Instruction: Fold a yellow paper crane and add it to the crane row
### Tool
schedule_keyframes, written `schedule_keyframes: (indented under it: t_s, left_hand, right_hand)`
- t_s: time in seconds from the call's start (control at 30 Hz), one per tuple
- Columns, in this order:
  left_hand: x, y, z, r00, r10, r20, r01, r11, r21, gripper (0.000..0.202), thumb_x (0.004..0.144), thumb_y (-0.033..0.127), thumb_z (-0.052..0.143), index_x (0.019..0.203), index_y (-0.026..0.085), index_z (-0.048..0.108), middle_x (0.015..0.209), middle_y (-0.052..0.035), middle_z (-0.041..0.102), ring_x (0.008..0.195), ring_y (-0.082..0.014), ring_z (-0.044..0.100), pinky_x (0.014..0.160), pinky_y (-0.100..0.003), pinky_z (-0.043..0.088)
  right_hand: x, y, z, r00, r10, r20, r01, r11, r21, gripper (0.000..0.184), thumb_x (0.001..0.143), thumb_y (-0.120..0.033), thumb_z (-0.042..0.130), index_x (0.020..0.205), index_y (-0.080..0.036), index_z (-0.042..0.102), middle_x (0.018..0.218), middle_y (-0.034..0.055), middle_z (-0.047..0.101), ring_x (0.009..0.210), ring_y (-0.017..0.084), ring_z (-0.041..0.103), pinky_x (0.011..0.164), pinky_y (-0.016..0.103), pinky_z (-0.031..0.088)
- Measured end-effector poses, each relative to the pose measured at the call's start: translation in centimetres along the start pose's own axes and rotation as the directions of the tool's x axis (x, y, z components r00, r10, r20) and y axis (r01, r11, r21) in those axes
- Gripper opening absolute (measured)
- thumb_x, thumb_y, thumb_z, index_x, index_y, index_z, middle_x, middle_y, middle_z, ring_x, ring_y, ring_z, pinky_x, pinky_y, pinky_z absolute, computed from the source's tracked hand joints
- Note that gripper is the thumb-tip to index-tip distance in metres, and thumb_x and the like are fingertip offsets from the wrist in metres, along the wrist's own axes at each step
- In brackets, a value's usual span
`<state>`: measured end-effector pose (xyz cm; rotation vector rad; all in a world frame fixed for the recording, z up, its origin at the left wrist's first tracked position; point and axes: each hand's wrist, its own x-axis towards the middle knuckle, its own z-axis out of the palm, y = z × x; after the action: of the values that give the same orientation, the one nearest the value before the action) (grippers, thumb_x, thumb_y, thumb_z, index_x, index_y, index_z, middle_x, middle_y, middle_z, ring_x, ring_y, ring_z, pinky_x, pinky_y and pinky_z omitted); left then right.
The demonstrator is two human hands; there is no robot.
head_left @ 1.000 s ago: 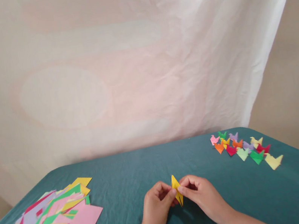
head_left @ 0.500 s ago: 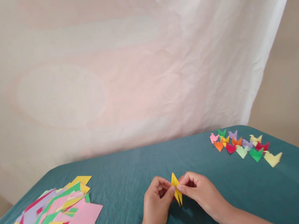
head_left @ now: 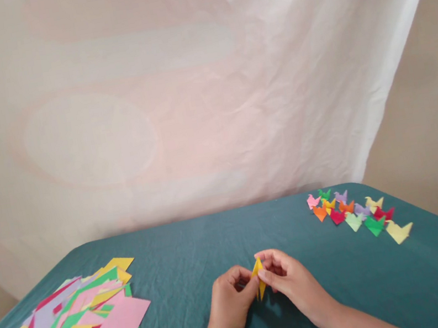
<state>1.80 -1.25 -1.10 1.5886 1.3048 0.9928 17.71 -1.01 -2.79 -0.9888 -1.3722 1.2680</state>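
Note:
A small folded piece of yellow origami paper (head_left: 260,280) is held between my two hands, just above the cloth. It is a narrow diamond, split into two points at its lower end. My left hand (head_left: 233,303) pinches its left side between thumb and fingers. From the right, my right hand (head_left: 291,280) grips it the same way, thumb on the near face and fingers behind. The fingertips cover part of the paper's middle.
Loose coloured paper sheets (head_left: 82,327) lie in an overlapping heap on the left of the dark green tablecloth (head_left: 184,259). Several small folded paper birds (head_left: 354,219) stand grouped at the far right. A pale hanging sheet (head_left: 192,107) backs the table.
The yellow origami has turned and tilted slightly, its top leaning right. My left hand has dropped a little, and my right hand's fingers have shifted up around the top of the paper.

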Motion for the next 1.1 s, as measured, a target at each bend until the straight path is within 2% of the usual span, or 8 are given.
schedule_keyframes:
  t_s: [0.1,0.17,0.3,0.43,0.63,0.73,0.93,1.1]
  left_hand:
    - [-0.2,0.1,0.2,0.999,0.048,-0.01,-0.048,0.995,0.083,0.026,0.078,0.038,0.059,0.065,0.016,0.061,0.059,0.0015,0.058,0.055,-0.0112,0.048,0.052,-0.02,0.035]
    - [-0.3,0.0,0.3,0.999,0.052,0.011,-0.053,0.997,0.065,0.024,0.079,0.037,0.058,0.066,0.016,0.06,0.059,0.0021,0.056,0.055,-0.0109,0.048,0.052,-0.019,0.035]
    - [-0.4,-0.1,0.3,0.994,0.013,0.111,-0.008,0.999,-0.044,0.021,0.081,0.034,0.056,0.071,0.015,0.06,0.062,0.0007,0.059,0.057,-0.0116,0.051,0.054,-0.02,0.037]
    - [-0.4,-0.1,0.2,0.988,0.006,0.154,0.001,0.999,-0.046,0.022,0.082,0.032,0.056,0.07,0.014,0.061,0.064,-0.0022,0.064,0.059,-0.0134,0.055,0.057,-0.022,0.039]
    - [0.1,-0.1,0.0,0.992,0.0,0.122,0.017,0.991,-0.131,0.018,0.08,0.031,0.059,0.073,0.014,0.061,0.067,-0.0031,0.067,0.063,-0.0155,0.06,0.061,-0.023,0.043]
    - [0.6,-0.4,-0.4,0.995,-0.046,0.088,0.061,0.982,-0.177,0.018,0.078,0.031,0.062,0.079,0.013,0.062,0.067,-0.0035,0.068,0.063,-0.0157,0.06,0.059,-0.023,0.043]
    - [1.2,-0.8,-0.8,0.997,-0.08,0.025,0.083,0.926,-0.367,0.021,0.077,0.034,0.063,0.082,0.014,0.062,0.077,-0.0044,0.067,0.069,-0.0157,0.06,0.059,-0.022,0.044]
    - [0.7,-0.5,-0.5,1.0,-0.001,0.03,0.009,0.958,-0.286,0.016,0.077,0.029,0.063,0.08,0.013,0.062,0.075,-0.0026,0.065,0.067,-0.014,0.058,0.064,-0.023,0.044]
  right_hand:
    - [-0.2,-0.6,0.0,1.0,-0.017,-0.008,0.015,0.99,-0.143,0.023,0.081,-0.039,0.062,0.08,-0.017,0.064,0.074,0.0014,0.062,0.069,0.016,0.056,0.062,0.025,0.042]
    - [-0.3,-1.0,-0.1,0.999,-0.031,-0.04,0.021,0.975,-0.22,0.022,0.081,-0.037,0.062,0.071,-0.017,0.064,0.069,0.0007,0.061,0.068,0.016,0.055,0.063,0.025,0.042]
    - [-0.3,-1.5,0.1,0.998,-0.039,-0.053,0.025,0.973,-0.231,0.017,0.083,-0.032,0.06,0.073,-0.018,0.064,0.07,0.0003,0.063,0.068,0.016,0.057,0.064,0.025,0.042]
    - [-0.3,-1.6,0.2,0.999,-0.043,-0.031,0.037,0.982,-0.184,0.016,0.084,-0.031,0.057,0.075,-0.018,0.061,0.069,-0.0005,0.061,0.066,0.015,0.058,0.063,0.024,0.043]
    - [-0.2,-1.1,-0.4,0.994,-0.077,-0.08,0.057,0.973,-0.225,0.019,0.085,-0.033,0.056,0.074,-0.018,0.057,0.069,-0.0014,0.058,0.065,0.014,0.053,0.061,0.023,0.04]
    - [-0.1,-1.1,-0.7,0.993,-0.071,-0.089,0.045,0.961,-0.271,0.02,0.085,-0.034,0.056,0.072,-0.018,0.057,0.066,-0.0024,0.055,0.063,0.013,0.05,0.058,0.022,0.038]
    - [-0.2,-1.3,-0.1,0.999,-0.035,0.004,0.034,0.92,-0.389,0.013,0.08,-0.025,0.059,0.07,-0.017,0.059,0.066,-0.0021,0.059,0.063,0.014,0.053,0.059,0.022,0.039]
    - [-0.5,-1.6,0.2,0.998,-0.056,0.013,0.056,0.928,-0.369,0.009,0.08,-0.026,0.06,0.081,-0.018,0.062,0.076,0.0,0.064,0.07,0.015,0.058,0.062,0.022,0.042]
